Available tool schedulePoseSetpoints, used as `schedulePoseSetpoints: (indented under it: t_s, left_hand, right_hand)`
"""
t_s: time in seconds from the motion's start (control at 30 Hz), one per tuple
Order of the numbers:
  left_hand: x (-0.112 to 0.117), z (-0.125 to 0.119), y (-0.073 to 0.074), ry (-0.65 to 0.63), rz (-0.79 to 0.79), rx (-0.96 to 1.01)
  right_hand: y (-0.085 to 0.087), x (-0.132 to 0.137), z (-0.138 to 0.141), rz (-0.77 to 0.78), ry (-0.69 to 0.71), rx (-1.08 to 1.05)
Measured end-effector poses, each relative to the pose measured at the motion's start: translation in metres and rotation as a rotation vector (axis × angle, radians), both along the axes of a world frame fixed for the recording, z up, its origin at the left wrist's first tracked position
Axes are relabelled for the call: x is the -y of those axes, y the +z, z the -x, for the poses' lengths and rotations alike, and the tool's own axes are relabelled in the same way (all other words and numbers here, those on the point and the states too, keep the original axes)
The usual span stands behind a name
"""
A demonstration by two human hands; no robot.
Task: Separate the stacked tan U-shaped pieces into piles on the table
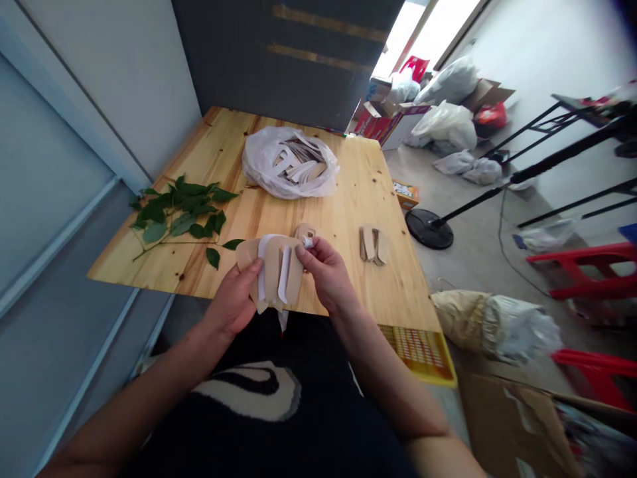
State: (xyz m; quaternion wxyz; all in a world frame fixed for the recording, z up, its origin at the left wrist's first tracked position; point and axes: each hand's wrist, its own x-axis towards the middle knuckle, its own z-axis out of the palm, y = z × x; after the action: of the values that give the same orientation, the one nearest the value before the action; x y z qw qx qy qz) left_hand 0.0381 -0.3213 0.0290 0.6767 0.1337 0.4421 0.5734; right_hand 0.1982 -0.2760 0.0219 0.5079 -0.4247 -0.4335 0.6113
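Just over the table's front edge I hold several cardboard cutouts (271,269), brown and white with rounded ends, fanned out. My left hand (233,299) is closed on their left side, thumb on the front. On their upper right side, my right hand (326,272) pinches the edge, and a small crumpled white bit (308,242) shows at its fingertips. Behind the cutouts a small brown cardboard piece (303,230) lies on the table. A plastic bag (256,162) full of similar cutouts stands farther back. To the right sits a small stack of cutouts (372,244).
A leafy green branch (182,209) lies on the left of the wooden table (348,192). Walls border the table at left and back. On the right floor are a black stand base (428,229), red stools (587,269), a yellow crate (442,362), bags and boxes.
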Motion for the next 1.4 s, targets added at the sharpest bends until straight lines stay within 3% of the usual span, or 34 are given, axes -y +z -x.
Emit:
schedulePoseSetpoints:
  t_s: [0.33,0.6,0.8,0.9,1.03,1.1,1.23,1.4]
  left_hand:
    - [0.005,0.002,-0.006,-0.095,0.002,-0.077]
    - [0.009,0.007,-0.003,-0.107,0.059,-0.134]
    - [0.011,0.003,-0.001,-0.147,0.076,-0.12]
    - [0.012,0.002,-0.001,-0.139,0.076,-0.101]
    - [0.014,0.009,-0.003,-0.061,0.071,-0.137]
    - [0.016,0.018,-0.006,-0.028,0.084,-0.165]
    - [0.017,0.035,-0.011,0.038,0.097,-0.204]
    - [0.012,0.047,-0.012,0.081,0.096,-0.212]
  right_hand:
    - [-0.005,0.004,-0.013,0.176,-0.016,-0.042]
    - [-0.011,0.002,-0.024,0.107,-0.076,0.015]
    - [-0.011,0.008,-0.021,0.046,-0.028,-0.009]
    - [0.001,0.022,-0.023,-0.107,0.021,0.045]
    - [0.034,0.053,-0.033,-0.412,0.245,0.259]
    - [0.044,0.065,-0.039,-0.444,0.296,0.284]
    - [0.039,0.059,-0.049,-0.249,0.168,0.225]
    - [0.016,0.009,-0.065,-0.058,0.032,0.137]
